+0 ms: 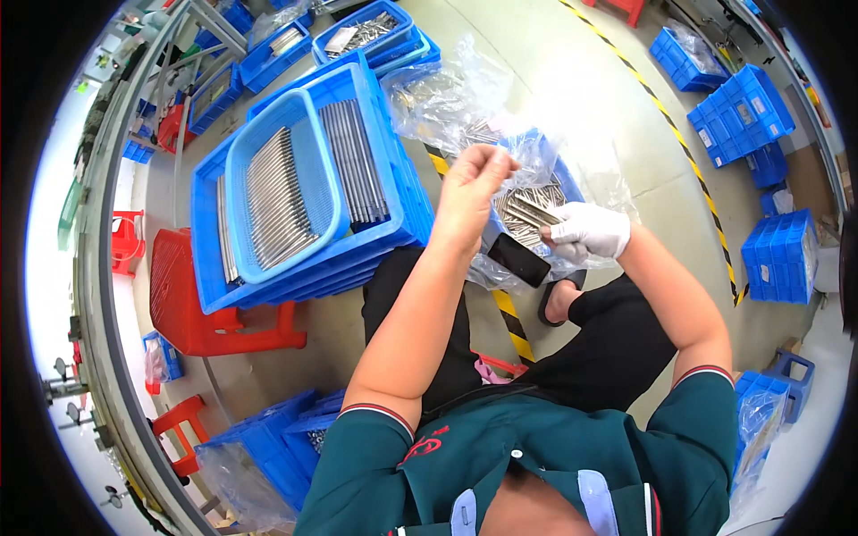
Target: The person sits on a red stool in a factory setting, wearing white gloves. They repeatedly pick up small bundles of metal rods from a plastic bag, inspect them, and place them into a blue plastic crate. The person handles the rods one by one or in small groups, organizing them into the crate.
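Note:
My gloved right hand [590, 230] is closed round a few slim metal rods [534, 212], their ends pointing left over a blue bin. That bin [567, 181] is lined with clear plastic and holds a loose heap of similar metal rods [527, 198]. My bare left hand [474, 183] is raised just left of the bin, thumb and fingers pressed together; whatever is between them, if anything, does not show. A dark phone [519, 260] lies at the bin's near edge, below both hands.
At left, a light blue basket [234, 179] with a row of metal rods rests on stacked blue crates [407, 201]. A red stool [192, 299] stands beside them. Clear plastic bags [447, 89] lie beyond the bin. More blue crates [778, 255] are at right.

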A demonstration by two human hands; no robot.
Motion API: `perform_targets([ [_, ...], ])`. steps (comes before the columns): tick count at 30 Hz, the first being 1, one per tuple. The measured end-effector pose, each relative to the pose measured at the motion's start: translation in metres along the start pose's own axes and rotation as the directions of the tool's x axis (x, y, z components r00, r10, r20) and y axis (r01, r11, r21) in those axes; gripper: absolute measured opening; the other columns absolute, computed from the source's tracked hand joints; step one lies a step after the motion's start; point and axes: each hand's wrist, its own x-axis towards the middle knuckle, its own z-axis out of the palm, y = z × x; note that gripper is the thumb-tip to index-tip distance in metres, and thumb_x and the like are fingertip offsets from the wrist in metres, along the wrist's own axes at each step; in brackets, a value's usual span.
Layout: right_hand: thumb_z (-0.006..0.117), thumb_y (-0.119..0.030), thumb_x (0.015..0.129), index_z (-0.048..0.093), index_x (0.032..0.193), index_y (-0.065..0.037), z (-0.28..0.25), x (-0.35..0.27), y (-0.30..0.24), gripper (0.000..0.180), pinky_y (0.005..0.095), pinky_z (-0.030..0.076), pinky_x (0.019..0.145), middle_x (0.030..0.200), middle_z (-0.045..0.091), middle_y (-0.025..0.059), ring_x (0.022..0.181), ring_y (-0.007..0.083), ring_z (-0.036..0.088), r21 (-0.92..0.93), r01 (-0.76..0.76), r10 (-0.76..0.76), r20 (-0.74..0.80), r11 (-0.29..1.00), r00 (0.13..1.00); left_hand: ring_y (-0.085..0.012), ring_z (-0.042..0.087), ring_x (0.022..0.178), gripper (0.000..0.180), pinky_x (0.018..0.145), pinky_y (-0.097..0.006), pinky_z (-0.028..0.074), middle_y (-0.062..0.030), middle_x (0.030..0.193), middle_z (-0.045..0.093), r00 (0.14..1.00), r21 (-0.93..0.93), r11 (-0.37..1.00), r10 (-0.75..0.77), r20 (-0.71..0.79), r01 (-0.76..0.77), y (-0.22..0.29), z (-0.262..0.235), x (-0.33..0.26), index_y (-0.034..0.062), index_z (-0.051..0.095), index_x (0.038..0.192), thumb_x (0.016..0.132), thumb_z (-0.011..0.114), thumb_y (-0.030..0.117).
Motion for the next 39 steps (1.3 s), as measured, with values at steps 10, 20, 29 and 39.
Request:
perform_targets([
  [10,0.055,-0.025,0.091,0.056,0.089,-0.007,0.067,-0.003,0.002,0.019,0.0200,0.027,0.042,0.060,0.043,-0.0065,0.048,0.0038,0.036,-0.019,0.205,-0.206,-0.122,0.978,0.971,-0.0050,0.054,0.060,0.023,0.045,-0.018,0.041,-0.0021,0.085,0.060,0.890,0.143,0.977,-0.203,0.408,0.158,-0.004,0.006,-0.024,0.0051,0.059,0.096,0.093,0.053,0.028],
  [20,0.050,-0.032,0.093,0.058,0.085,-0.004,0.070,-0.009,-0.007,0.030,0.0240,0.035,0.052,0.066,0.048,-0.0026,0.058,0.0071,0.042,-0.375,0.303,-0.424,-0.300,0.876,0.854,-0.0096,0.052,0.073,0.019,0.064,-0.024,0.043,-0.0019,0.081,0.058,0.999,-0.044,0.998,0.034,0.025,-0.033,0.004,0.007,-0.020,0.0032,0.059,0.092,0.091,0.058,0.023],
  [29,0.056,-0.024,0.090,0.056,0.088,-0.002,0.052,-0.017,-0.015,0.023,0.0297,0.041,0.059,0.068,0.051,0.0043,0.063,0.0119,0.047,-0.504,0.389,-0.606,-0.394,0.771,0.691,-0.0110,0.047,0.061,0.018,0.059,-0.026,0.039,-0.0016,0.066,0.052,0.965,-0.423,0.872,-0.178,0.195,0.246,-0.009,-0.026,-0.011,-0.0010,0.061,0.095,0.090,0.060,0.017],
  [39,0.061,-0.022,0.086,0.059,0.092,-0.002,0.052,-0.007,-0.022,0.022,0.0353,0.043,0.063,0.073,0.056,0.0145,0.066,0.0250,0.053,-0.671,0.379,-0.732,-0.373,0.637,0.570,-0.0129,0.049,0.062,0.014,0.059,-0.027,0.040,-0.0031,0.067,0.055,0.926,-0.408,0.838,-0.272,0.263,0.362,-0.001,-0.028,-0.012,0.0030,0.061,0.091,0.090,0.060,0.017],
])
